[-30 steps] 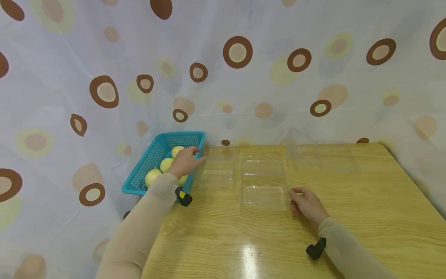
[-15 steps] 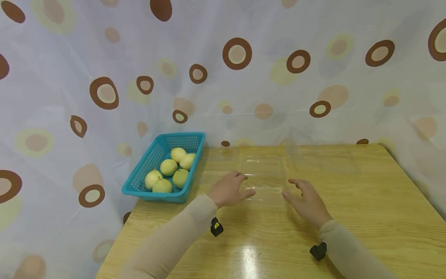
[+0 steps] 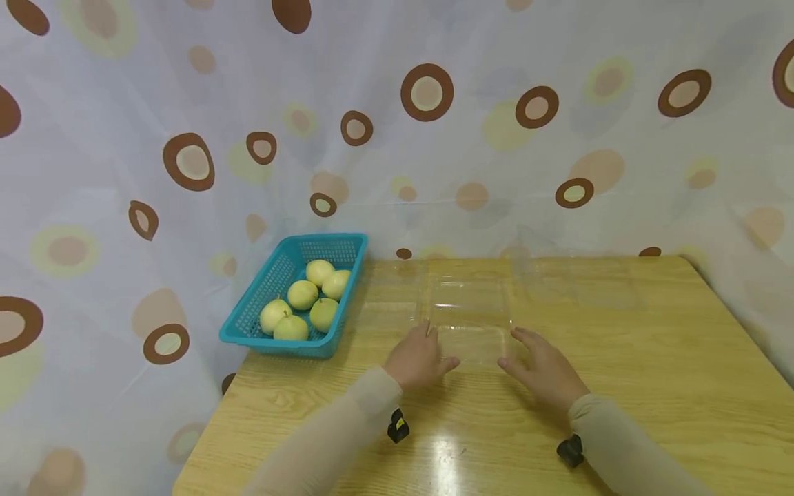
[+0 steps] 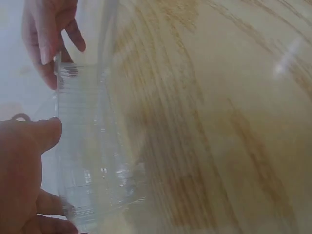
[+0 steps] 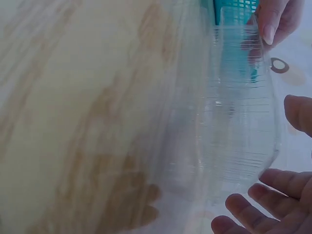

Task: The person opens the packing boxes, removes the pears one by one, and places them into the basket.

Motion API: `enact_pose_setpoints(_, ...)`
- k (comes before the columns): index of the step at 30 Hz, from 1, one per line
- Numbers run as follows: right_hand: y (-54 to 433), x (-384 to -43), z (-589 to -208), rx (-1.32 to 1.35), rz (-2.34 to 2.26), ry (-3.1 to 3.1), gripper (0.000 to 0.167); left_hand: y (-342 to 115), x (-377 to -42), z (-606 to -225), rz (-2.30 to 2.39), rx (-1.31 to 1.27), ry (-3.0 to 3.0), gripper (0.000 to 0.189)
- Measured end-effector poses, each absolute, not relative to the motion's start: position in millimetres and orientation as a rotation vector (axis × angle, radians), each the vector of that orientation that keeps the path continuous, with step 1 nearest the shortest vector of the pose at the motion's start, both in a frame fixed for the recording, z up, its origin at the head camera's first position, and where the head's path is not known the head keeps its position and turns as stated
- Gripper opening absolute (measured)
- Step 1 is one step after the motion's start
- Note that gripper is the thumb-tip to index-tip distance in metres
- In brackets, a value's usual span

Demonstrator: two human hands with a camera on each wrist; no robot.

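Observation:
A clear plastic box (image 3: 469,293), open-topped with ribbed walls, lies on the wooden table (image 3: 477,434) between my two hands. At its front left corner is my left hand (image 3: 417,358), fingers along the left side and thumb at the front. My right hand (image 3: 546,368) stands at the front right corner with fingers and thumb spread apart. In the left wrist view, the left thumb (image 4: 46,134) reaches the rim of the box (image 4: 92,146). The right wrist view has the right fingers (image 5: 253,212) fairly straight, their tips right by the wall of the box (image 5: 239,122).
A blue basket (image 3: 232,334) with several round, pale yellow-green fruits (image 3: 303,295) stands at the left. Another clear plastic box (image 3: 391,313) sits beside it. More clear plastic pieces (image 3: 577,279) lie at the back right. A dotted curtain (image 3: 471,158) hangs behind the table.
My left hand has come away from over the basket, moving right to the box's left side, then slightly nearer to me. My right hand stays near the right corner, its fingers now more spread.

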State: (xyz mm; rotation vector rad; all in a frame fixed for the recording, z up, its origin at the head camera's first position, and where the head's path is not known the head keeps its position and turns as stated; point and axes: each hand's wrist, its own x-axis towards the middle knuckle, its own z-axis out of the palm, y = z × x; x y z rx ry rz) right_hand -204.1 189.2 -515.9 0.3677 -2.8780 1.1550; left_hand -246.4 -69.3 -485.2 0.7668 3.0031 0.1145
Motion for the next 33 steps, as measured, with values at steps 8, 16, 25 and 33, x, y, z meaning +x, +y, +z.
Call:
enact_pose_setpoints(8,189.0,-217.3,-522.0,0.379,1.020,-2.882,0.075,-61.4,-248.8,-496.7,0.066,0.731,3.043,0.076)
enact_pose_setpoints(16,187.6,-238.1,-520.2,0.378,0.928,-2.896,0.079,-45.4,-255.9,-500.7,-0.350,0.818,3.141,0.059)
enact_pose_setpoints(25,189.0,-249.0,-519.7,0.371,0.891,-2.939,0.080,-29.2,-261.7,-509.3,-0.479,0.866,3.210,0.046)
enact_pose_setpoints(33,191.7,-262.8,-522.0,0.360,0.899,-2.952,0.076,-21.9,-260.9,-505.7,-0.315,0.928,3.279,0.038)
